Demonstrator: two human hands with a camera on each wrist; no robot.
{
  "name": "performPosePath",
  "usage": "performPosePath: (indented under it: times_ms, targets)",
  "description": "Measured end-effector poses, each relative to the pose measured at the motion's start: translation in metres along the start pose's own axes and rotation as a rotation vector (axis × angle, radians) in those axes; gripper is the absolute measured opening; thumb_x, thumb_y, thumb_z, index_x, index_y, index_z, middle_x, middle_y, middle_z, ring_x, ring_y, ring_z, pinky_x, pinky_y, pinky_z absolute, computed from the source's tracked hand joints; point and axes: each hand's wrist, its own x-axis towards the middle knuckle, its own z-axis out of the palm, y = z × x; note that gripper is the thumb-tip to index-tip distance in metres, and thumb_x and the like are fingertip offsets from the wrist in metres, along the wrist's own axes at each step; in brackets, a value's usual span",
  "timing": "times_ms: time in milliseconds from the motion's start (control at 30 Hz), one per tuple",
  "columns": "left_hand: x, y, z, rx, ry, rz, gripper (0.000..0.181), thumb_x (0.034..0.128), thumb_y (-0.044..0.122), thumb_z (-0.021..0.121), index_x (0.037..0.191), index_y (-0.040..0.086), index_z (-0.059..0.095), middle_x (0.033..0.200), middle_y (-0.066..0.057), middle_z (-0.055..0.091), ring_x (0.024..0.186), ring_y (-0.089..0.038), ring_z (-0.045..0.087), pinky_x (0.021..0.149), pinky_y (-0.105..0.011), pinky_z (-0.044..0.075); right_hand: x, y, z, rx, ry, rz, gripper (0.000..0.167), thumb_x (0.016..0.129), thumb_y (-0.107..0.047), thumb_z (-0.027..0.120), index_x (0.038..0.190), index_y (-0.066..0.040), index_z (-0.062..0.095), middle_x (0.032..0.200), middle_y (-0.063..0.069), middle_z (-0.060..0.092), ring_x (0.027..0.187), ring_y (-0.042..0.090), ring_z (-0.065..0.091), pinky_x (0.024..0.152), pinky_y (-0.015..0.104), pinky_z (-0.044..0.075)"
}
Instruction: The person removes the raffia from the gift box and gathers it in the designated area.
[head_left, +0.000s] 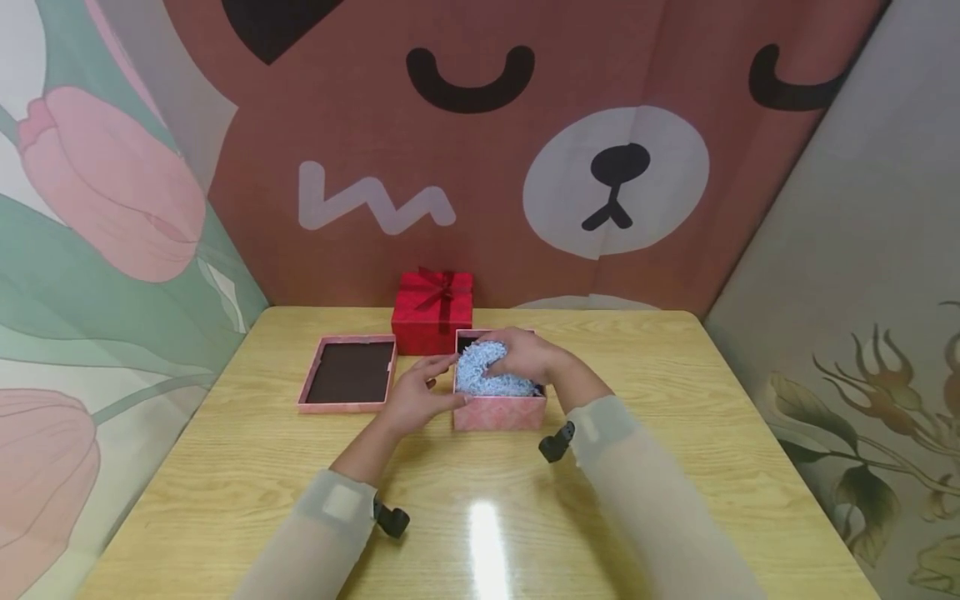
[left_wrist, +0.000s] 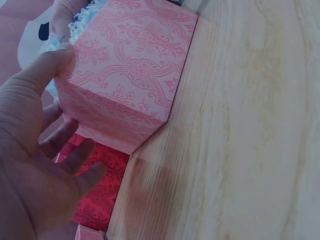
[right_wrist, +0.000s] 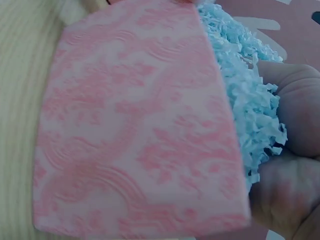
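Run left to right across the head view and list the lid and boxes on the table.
Upturned pink lid → red ribbon-tied gift box → open pink patterned box holding blue shredded paper.

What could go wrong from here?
Spill: the blue paper shreds bulge above the rim of the pink box, so pressure from the right hand may push some out.

Twist: the left hand steadies just the front-left corner, so the box could turn.

Bump: the red box sits close behind and could get nudged.

Left hand (left_wrist: pixel 35 165), thumb on pink patterned box (left_wrist: pixel 130 60)
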Motion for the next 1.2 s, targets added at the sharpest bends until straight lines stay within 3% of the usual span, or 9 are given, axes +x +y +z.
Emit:
performPosePath:
  times_ms: [200,433,767,967,1200]
  targets:
    - [0.0,-0.002,0.0,-0.015,-0.003,-0.008,0.076,0.0825,0.04,0.088,0.151,0.034,0.055,0.153,0.0,0.048,0.14,-0.026,0.047,0.115,-0.048,0.042,-0.003,0.002,-0.012,0.047,0.003,-0.027,0.06,0.087,-0.02,0.083,0.143,-0.024,0.064,0.142,-0.002,0.062,0.131,0.025,0.054,0.108,0.054,0.048]
    - [0.0,-0.002,0.0,-0.028,-0.012,0.009,0.076,0.0837,0.037,0.088,0.152,0.033,0.055,0.154,-0.001,0.048,0.138,-0.026,0.049,0.115,-0.047,0.043,-0.008,0.004,-0.024,0.146,0.021,-0.042,0.057,0.088,-0.011,0.08,0.142,-0.017,0.064,0.142,0.004,0.06,0.128,0.029,0.055,0.104,0.049,0.053]
    - [-0.001,0.0,0.0,-0.032,-0.013,0.0,0.077,0.0835,0.038,0.088,0.152,0.036,0.054,0.153,0.0,0.047,0.14,-0.028,0.048,0.115,-0.047,0.043,-0.019,0.006,-0.048,0.181,0.096,-0.022,0.058,0.089,-0.01,0.079,0.144,-0.013,0.061,0.147,0.009,0.056,0.13,0.032,0.051,0.105,0.052,0.052]
    - [-0.003,0.0,0.0,-0.048,-0.018,-0.017,0.078,0.0832,0.038,0.088,0.153,0.035,0.053,0.154,0.0,0.046,0.14,-0.03,0.047,0.115,-0.049,0.042,-0.026,0.014,-0.067,0.207,0.138,-0.012,0.059,0.09,-0.011,0.078,0.146,-0.016,0.059,0.148,0.007,0.054,0.132,0.031,0.05,0.105,0.051,0.052]
    - [-0.003,0.0,0.0,-0.055,-0.018,-0.02,0.078,0.0834,0.038,0.088,0.153,0.035,0.053,0.152,0.0,0.047,0.139,-0.03,0.049,0.115,-0.049,0.042,-0.035,0.031,-0.086,0.279,0.159,-0.007,0.061,0.091,-0.005,0.076,0.149,-0.011,0.056,0.149,0.009,0.054,0.132,0.031,0.052,0.104,0.047,0.053]
